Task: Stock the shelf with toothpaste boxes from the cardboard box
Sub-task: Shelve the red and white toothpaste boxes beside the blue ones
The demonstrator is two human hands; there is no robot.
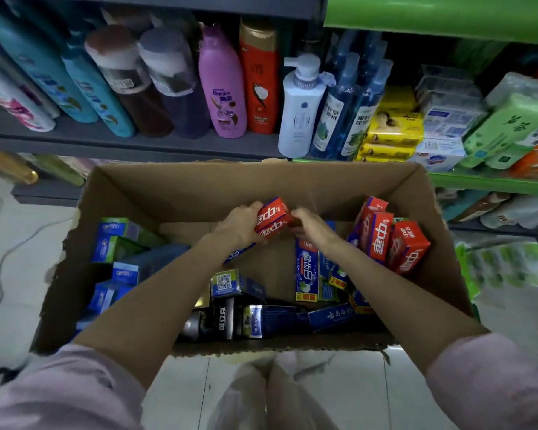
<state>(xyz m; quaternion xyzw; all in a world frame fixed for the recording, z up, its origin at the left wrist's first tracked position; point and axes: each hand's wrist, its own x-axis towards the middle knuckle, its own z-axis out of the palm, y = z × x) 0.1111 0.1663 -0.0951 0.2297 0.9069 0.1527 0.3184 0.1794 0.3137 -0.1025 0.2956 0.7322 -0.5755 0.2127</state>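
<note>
A large open cardboard box [199, 187] stands on the floor in front of the shelves. Inside lie several toothpaste boxes: blue and green ones [121, 243] at the left, blue ones [306, 271] in the middle, red ones [392, 240] leaning at the right wall. My left hand [239, 226] and my right hand [311, 226] both grip a pair of stacked red toothpaste boxes [272, 218], held above the box's middle, left hand at their left end, right hand at their right end.
A grey shelf [137, 144] just beyond the box carries shampoo bottles [222, 85] and a white pump bottle [298, 110]. A green shelf [479, 181] at the right holds soap packs and tissue packs. Tiled floor lies on both sides; a cable runs at left.
</note>
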